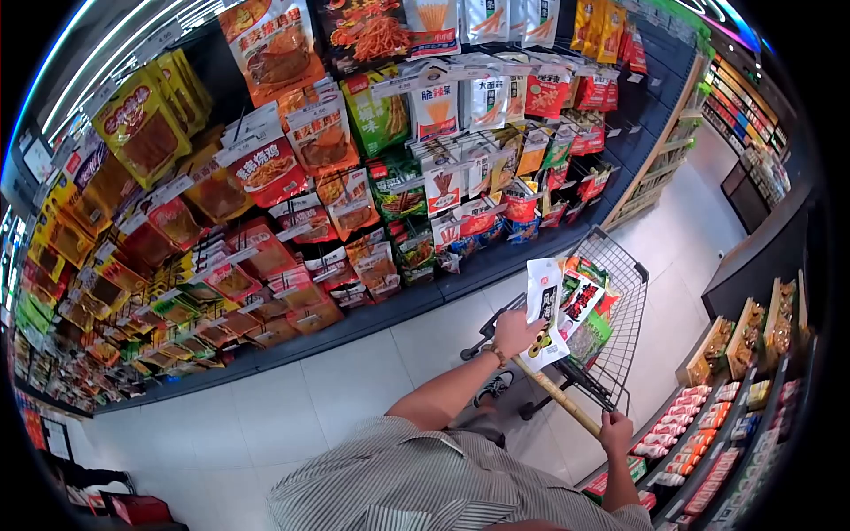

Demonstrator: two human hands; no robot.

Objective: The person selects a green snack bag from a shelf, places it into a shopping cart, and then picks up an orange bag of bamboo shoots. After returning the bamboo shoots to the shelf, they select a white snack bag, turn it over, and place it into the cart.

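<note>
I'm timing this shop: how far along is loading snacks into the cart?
Done: a few coloured packets lie in the cart. In hand: the left hand holds white packets above it; the right hand grips the handle. Left: those packets are not yet dropped in.

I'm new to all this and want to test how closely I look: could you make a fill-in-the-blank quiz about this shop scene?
1. The left hand holds white snack packets above a wire shopping ____.
2. The right hand grips the long push ____.
3. The person's shirt has a ____ pattern.
Missing words: cart; handle; striped.
</note>
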